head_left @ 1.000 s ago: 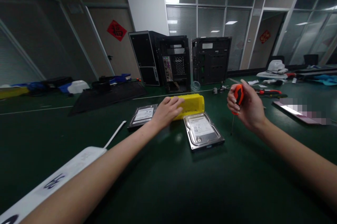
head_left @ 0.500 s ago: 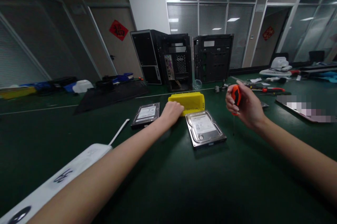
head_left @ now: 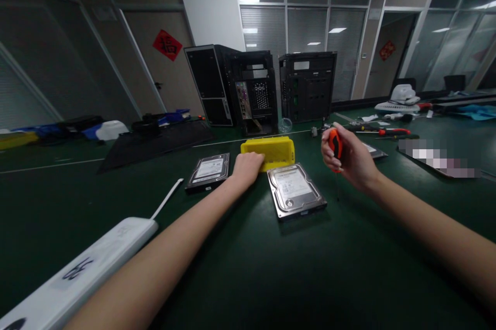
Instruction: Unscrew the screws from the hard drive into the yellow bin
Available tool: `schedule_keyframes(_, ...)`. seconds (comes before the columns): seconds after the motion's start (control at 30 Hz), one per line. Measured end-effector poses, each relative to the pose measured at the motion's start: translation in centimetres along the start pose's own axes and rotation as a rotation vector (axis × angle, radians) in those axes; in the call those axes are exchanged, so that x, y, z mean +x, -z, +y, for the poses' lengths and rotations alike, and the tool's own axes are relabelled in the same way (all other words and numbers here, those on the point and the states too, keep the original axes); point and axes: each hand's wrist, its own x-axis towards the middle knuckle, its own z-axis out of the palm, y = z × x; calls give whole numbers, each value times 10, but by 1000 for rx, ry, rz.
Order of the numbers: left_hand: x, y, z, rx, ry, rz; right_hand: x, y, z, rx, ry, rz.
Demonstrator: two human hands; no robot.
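My left hand point(head_left: 247, 167) rests with curled fingers against the near left corner of a yellow plastic box point(head_left: 271, 151) on the green table. My right hand point(head_left: 349, 158) is raised above the table, closed round the orange handle of a screwdriver point(head_left: 335, 146) whose thin shaft points down. A silver hard drive point(head_left: 295, 191) lies label up just in front of the yellow box, between my two hands. A second, darker hard drive point(head_left: 209, 170) lies to the left of my left hand.
Two open black computer cases point(head_left: 248, 90) stand behind the yellow box. A black panel point(head_left: 155, 141) lies at the back left, a white device with an antenna point(head_left: 89, 268) at the near left, and tools point(head_left: 387, 131) at the back right.
My left hand slid from the top of the yellow box down to its near left corner. My right hand with the screwdriver stayed raised, drifting slightly left.
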Motion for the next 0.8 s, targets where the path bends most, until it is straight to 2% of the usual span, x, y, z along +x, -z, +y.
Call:
schedule_keyframes(0.3,-2,5,6,12,-73,-6,0,0,0,-3,-9,-2)
schedule_keyframes(0.6,-11,5,5,31,-41,19,-1,-1,-2,-19,-21,7)
schedule_keyframes(0.7,-16,10,1,42,-52,55,-1,-1,-1,-16,-16,5)
schedule_keyframes(0.8,-22,18,-5,47,-81,145,-1,0,0,-14,-14,1)
